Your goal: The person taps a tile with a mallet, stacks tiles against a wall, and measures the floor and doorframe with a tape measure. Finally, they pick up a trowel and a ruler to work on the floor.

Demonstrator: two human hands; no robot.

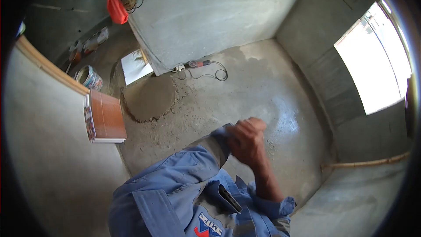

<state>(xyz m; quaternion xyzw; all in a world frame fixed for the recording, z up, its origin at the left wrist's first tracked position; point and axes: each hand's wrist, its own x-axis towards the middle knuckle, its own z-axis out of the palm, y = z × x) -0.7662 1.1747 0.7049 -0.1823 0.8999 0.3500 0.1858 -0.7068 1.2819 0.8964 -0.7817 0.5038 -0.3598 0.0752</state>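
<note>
Bare concrete floor (263,83) fills the middle, with a bright window (372,57) at 2 o'clock. The blue jacket (175,193) sits at 6 o'clock, its left sleeve (193,158) reaching toward centre. A round mortar patch (149,98) lies at 10 o'clock, a box of brown tiles (107,116) at 9, a corded grinder (197,64) at 12. The right hand (247,142) is curled into a fist against the cuff (217,147); the left hand is hidden behind it, so I cannot tell its grip
</note>
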